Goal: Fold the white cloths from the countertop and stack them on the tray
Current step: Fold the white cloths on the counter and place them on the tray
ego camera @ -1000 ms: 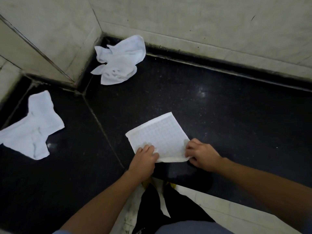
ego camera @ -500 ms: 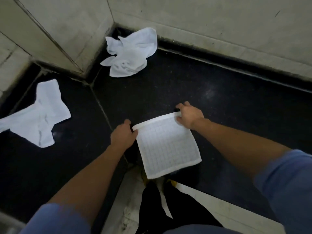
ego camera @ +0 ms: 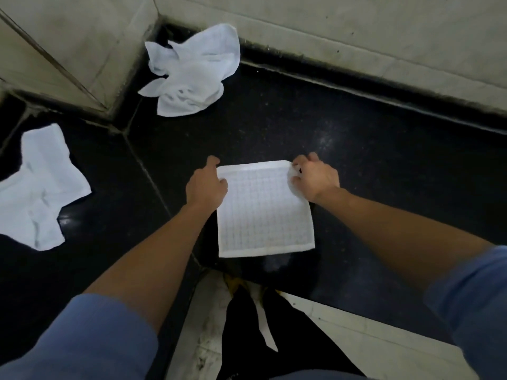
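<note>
Head view: a white waffle-grid cloth (ego camera: 264, 215) sits over the black speckled bench (ego camera: 384, 165), close to the bench's front edge and between the two forearms. It is a neat, nearly square rectangle with a plain hem along its far and near edges and fine raised squares across the middle. Whether it lies fully flat on the stone I cannot tell.

The left hand (ego camera: 206, 186) pinches its far left corner, fingers curled and thumb raised beside the hem. The right hand (ego camera: 315, 178) pinches the far right corner, fingers bunched over the edge, where the fabric puckers a little.

A crumpled white cloth (ego camera: 192, 72) lies heaped in the bench's back corner against the pale tiled wall (ego camera: 343, 26). Another loose white cloth (ego camera: 41, 190) lies rumpled well to the left, past a seam in the stone. Blue sleeves (ego camera: 90, 341) cover both upper arms.
</note>
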`<action>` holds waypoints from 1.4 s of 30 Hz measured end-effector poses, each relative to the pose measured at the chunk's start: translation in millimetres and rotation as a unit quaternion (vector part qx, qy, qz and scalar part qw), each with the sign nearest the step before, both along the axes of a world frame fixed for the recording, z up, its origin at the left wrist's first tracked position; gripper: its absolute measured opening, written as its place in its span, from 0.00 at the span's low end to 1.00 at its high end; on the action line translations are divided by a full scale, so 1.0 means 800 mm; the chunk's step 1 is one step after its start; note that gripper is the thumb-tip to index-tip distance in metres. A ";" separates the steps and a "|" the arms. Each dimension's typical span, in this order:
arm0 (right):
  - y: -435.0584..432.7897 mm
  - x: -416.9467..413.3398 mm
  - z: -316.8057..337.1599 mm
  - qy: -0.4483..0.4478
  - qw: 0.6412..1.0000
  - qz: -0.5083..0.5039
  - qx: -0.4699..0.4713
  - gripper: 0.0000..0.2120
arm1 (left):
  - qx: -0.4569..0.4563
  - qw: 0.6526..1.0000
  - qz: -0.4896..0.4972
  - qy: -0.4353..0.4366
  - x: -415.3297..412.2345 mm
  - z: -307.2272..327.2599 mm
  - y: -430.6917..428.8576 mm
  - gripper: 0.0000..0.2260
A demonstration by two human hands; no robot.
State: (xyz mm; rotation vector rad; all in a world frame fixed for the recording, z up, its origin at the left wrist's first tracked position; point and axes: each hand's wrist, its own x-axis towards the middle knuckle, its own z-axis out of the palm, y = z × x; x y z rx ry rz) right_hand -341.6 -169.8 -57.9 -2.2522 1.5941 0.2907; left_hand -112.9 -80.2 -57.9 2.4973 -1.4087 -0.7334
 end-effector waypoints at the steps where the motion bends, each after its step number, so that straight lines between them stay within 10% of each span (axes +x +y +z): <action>1: 0.010 -0.005 0.004 -0.019 1.000 0.012 -0.014 0.18 | -0.012 0.999 -0.030 -0.017 -0.006 0.004 0.009 0.16; 8: 0.139 -0.059 0.025 0.031 0.969 0.239 0.055 0.15 | 0.003 0.946 -0.324 0.004 -0.059 0.001 0.138 0.06; 16: 0.162 -0.068 0.003 0.029 0.967 0.254 -0.022 0.11 | 0.001 0.939 -0.337 -0.073 -0.073 -0.018 0.164 0.18; 26: 0.165 -0.102 0.015 -0.040 0.974 0.214 -0.066 0.09 | -0.046 0.937 -0.343 -0.040 -0.053 -0.010 0.188 0.10; 34: 0.133 -0.105 0.029 -0.138 0.982 -0.004 0.128 0.04 | -0.014 0.973 -0.179 0.146 -0.011 0.024 0.172 0.05; 42: 0.040 -0.056 0.018 -0.208 0.943 -0.226 0.128 0.04 | 0.004 0.991 -0.004 0.136 0.011 0.022 0.049 0.04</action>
